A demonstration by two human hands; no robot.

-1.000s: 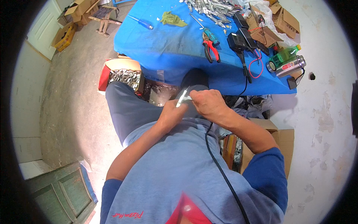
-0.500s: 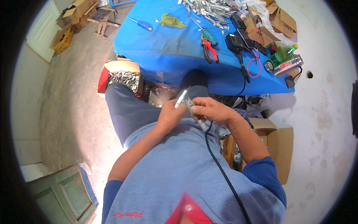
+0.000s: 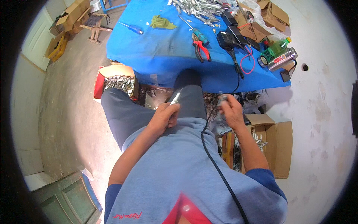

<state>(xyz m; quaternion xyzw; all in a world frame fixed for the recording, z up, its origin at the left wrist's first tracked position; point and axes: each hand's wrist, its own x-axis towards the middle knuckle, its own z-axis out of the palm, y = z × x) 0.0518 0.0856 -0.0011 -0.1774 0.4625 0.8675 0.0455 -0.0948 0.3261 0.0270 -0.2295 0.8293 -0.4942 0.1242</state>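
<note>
Above my lap, my left hand is closed around a slim white-and-silver metal piece with a thin tip pointing up and away. Off to the right, past my thigh, my right hand grips a small grey piece; motion blurs it and its kind is unclear. A black cable runs down over my shirt from near the right hand. Whether it joins the grey piece cannot be made out. The two hands are well apart.
On the blue-covered table lie red-handled pliers, two screwdrivers, a green cloth, metal parts, black adapters, a green bottle and a steel thermos. Boxes of parts stand by my left knee and right arm.
My hands were together over my lap. The right has moved right and away with its grey piece; the left has shifted slightly left and nearer, still holding the white-and-silver piece.
</note>
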